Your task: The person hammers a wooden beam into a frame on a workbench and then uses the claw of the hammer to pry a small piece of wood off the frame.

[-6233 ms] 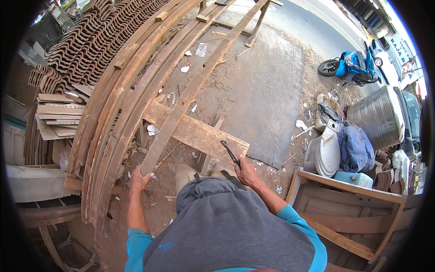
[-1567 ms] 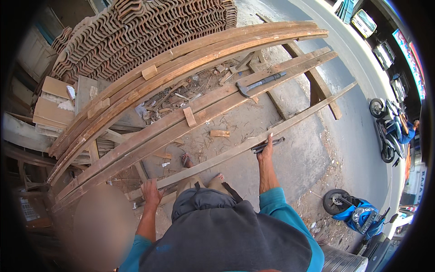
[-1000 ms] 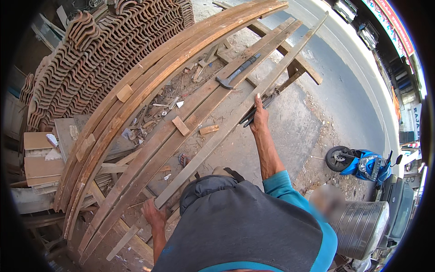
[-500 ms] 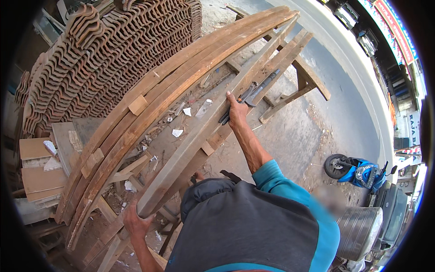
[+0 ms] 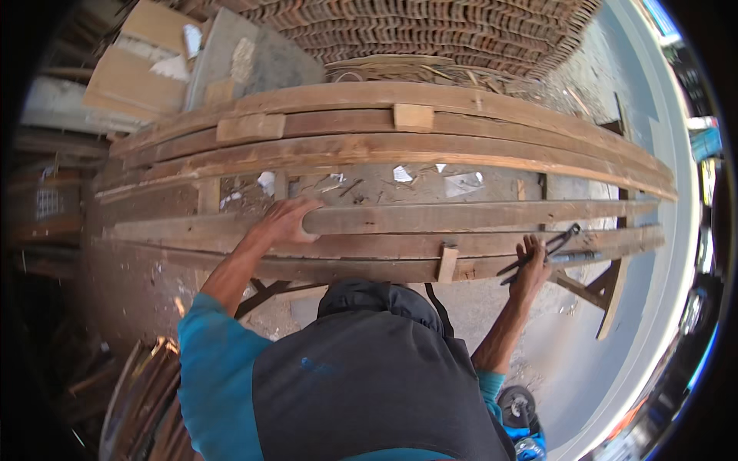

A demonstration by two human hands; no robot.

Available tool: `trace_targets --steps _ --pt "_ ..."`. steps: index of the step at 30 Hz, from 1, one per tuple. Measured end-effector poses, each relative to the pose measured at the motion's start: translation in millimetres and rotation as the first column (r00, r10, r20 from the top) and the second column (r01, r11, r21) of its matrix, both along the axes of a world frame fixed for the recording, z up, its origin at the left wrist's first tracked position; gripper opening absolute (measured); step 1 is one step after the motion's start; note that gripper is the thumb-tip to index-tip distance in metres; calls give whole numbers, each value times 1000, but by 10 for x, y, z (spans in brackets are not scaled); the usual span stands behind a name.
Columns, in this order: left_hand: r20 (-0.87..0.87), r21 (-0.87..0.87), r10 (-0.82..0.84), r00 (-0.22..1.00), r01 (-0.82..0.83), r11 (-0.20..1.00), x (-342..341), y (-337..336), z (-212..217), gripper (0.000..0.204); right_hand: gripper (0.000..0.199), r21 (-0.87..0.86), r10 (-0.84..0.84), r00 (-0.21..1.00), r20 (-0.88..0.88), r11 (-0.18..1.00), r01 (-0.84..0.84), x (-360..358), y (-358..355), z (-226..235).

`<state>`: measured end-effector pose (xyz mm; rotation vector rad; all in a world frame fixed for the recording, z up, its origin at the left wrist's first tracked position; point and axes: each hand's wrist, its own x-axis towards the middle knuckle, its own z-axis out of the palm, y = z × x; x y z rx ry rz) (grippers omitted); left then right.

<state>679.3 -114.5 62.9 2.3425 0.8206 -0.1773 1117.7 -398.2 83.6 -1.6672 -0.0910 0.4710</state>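
1. Closest thing is the wearer's dark grey and teal shirt (image 5: 369,384), on the near side of the held plank (image 5: 461,218). Bit of a motorbike (image 5: 519,407) pokes in on that side too, way out toward the plank's right end.
2. Right hand (image 5: 530,261) is closed around some black pincers (image 5: 560,242), just on the near side of the held plank, toward its right end. Can't tell if the hand touches the wood under it.
3. Two more planks (image 5: 369,269) run along the near side of the held plank, with a small wood block (image 5: 447,263) sitting crosswise on them.
4. Left hand (image 5: 292,219) has its fingers wrapped around the left end of the held plank, so that's a proper grip.
5. Just past the held plank's far side, white scraps (image 5: 402,174) and other bits litter the ground.
6. Next, three curved beams (image 5: 346,146), roughly parallel to the held plank on its far side, with two blocks (image 5: 413,117) on top.
7. Furthest beyond the held plank: a big stack of wavy, reddish-brown tiles (image 5: 430,34).
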Motion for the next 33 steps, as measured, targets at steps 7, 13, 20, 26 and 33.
trace_targets --steps 7,13,20,26,33 --pt "46 -46 57 997 -55 997 163 -23 -665 72 65 -197 -8 996 92 980 26 -235 -404 -106" --pt "280 207 23 960 -84 975 324 36 -976 71 60 -275 -82 993 88 956 104 -301 -455 -187" --pt "393 294 35 919 -162 942 743 -346 -957 65 47 -265 -108 993 40 957 115 -285 -288 -263" --pt "-421 -893 717 556 -117 -434 1405 -748 -832 84 41 -291 -166 985 37 941 170 -434 -330 -230" --pt "-743 -622 664 87 278 -732 1752 -761 -1163 96 43 -325 -226 974 17 920 219 -515 -496 -336"
